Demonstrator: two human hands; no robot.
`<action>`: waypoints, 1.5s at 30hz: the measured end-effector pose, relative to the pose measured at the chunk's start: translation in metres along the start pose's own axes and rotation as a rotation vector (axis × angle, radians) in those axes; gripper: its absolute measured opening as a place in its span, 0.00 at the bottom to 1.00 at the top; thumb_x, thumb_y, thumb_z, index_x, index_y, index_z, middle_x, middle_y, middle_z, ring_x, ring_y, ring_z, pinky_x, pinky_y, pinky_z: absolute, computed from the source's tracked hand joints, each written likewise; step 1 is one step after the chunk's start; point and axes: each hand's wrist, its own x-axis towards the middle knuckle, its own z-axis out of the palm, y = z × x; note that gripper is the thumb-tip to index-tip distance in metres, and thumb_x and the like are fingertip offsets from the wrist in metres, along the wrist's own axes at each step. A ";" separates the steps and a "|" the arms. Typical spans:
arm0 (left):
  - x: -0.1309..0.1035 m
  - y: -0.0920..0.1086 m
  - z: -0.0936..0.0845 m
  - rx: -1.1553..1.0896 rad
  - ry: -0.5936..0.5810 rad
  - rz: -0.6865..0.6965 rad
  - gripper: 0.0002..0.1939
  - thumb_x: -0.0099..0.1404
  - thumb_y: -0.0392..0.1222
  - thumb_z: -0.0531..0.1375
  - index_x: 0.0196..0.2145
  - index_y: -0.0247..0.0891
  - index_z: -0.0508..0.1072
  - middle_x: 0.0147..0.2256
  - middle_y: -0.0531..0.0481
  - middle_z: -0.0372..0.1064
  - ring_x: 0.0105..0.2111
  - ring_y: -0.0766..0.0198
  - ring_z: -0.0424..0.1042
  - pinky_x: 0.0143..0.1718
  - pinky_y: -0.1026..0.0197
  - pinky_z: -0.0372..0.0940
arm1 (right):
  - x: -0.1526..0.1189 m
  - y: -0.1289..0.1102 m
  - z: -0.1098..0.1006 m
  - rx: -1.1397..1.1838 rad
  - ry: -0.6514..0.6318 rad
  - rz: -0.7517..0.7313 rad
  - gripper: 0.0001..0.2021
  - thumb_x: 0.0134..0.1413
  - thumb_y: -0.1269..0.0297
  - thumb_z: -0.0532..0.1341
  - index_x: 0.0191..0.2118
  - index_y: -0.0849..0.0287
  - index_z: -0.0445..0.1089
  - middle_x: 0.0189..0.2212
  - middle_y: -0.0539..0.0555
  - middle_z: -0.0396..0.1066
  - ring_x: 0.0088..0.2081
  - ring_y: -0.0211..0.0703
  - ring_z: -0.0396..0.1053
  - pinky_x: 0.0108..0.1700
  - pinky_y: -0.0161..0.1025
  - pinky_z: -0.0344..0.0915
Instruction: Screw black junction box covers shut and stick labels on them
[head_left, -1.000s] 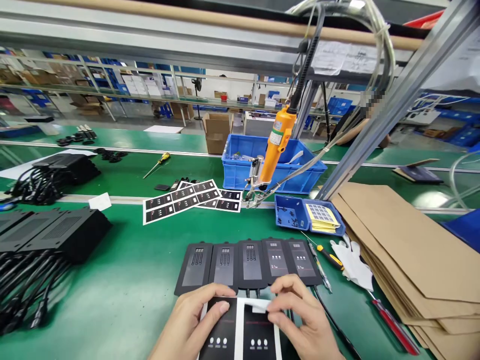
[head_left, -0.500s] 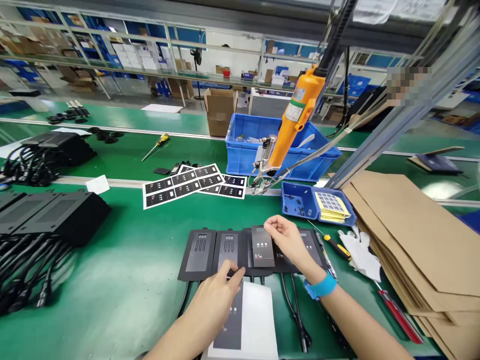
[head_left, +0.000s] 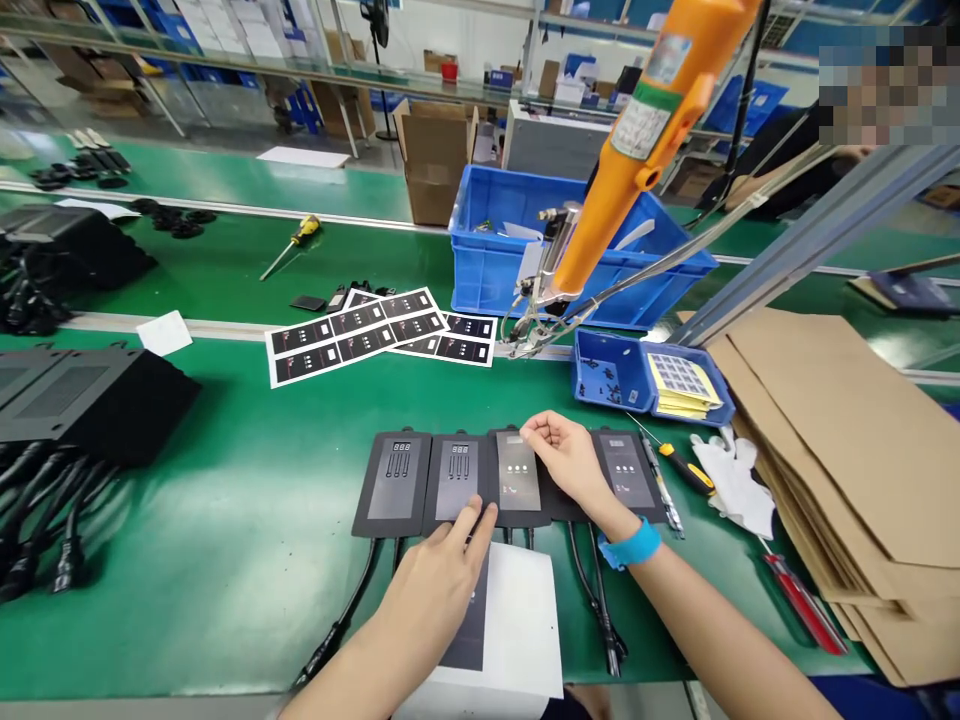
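Observation:
Black flat device cases with cables lie in a row before me. On the third one sits a dark grey label [head_left: 518, 478] with white dots, roughly lined up with the case. My right hand [head_left: 559, 450] pinches its top right corner and covers part of the fourth case. My left hand [head_left: 444, 560] holds nothing; its outstretched fingers touch down by the lower edges of the second case [head_left: 457, 484] and third case. Below it, a white backing sheet [head_left: 525, 620] bears another dark label [head_left: 466, 640], partly hidden by my left hand.
Printed label sheets [head_left: 358, 335] lie behind the cases. An orange power screwdriver [head_left: 630, 150] hangs over a blue bin [head_left: 487, 280]. To the right are a small blue tray [head_left: 609, 372], a white glove [head_left: 735, 485], screwdrivers and cardboard [head_left: 855, 440]. Black cabled units [head_left: 90, 405] stand left.
The label, tilted and raised before, now rests on the third case. My left fingers have straightened and moved slightly up and right. The camera view has tipped down.

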 end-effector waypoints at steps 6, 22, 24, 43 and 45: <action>-0.001 0.002 -0.008 0.011 -0.010 0.021 0.47 0.51 0.17 0.50 0.68 0.37 0.55 0.63 0.34 0.60 0.42 0.55 0.77 0.33 0.59 0.77 | 0.001 0.003 0.000 -0.041 0.006 -0.004 0.10 0.55 0.57 0.62 0.32 0.58 0.71 0.26 0.50 0.70 0.27 0.37 0.64 0.32 0.36 0.62; -0.020 -0.015 -0.004 -0.859 0.257 -0.143 0.29 0.68 0.28 0.46 0.64 0.44 0.56 0.62 0.38 0.59 0.39 0.59 0.76 0.37 0.56 0.74 | -0.019 -0.021 -0.002 -0.641 0.019 -0.276 0.16 0.59 0.69 0.62 0.53 0.59 0.71 0.41 0.60 0.71 0.44 0.54 0.67 0.42 0.47 0.65; -0.028 -0.018 -0.002 -1.223 0.332 -0.250 0.23 0.71 0.36 0.49 0.63 0.46 0.56 0.60 0.39 0.62 0.37 0.61 0.76 0.37 0.59 0.73 | -0.036 -0.038 0.003 -0.665 -0.115 -0.378 0.14 0.62 0.67 0.60 0.53 0.57 0.71 0.43 0.59 0.70 0.46 0.51 0.67 0.45 0.46 0.67; -0.054 -0.023 0.013 -2.259 0.483 -0.751 0.19 0.56 0.51 0.72 0.39 0.37 0.75 0.24 0.55 0.68 0.20 0.69 0.65 0.22 0.69 0.61 | -0.108 -0.087 0.035 -0.396 -0.320 -1.037 0.09 0.65 0.73 0.55 0.42 0.60 0.73 0.29 0.52 0.76 0.30 0.41 0.68 0.32 0.42 0.63; -0.060 -0.033 0.020 -1.951 0.519 -0.704 0.17 0.61 0.51 0.68 0.43 0.39 0.76 0.28 0.53 0.70 0.20 0.70 0.64 0.20 0.69 0.59 | -0.106 -0.094 0.032 -0.062 -0.329 -0.916 0.07 0.66 0.66 0.56 0.38 0.53 0.71 0.27 0.50 0.73 0.29 0.39 0.68 0.32 0.41 0.66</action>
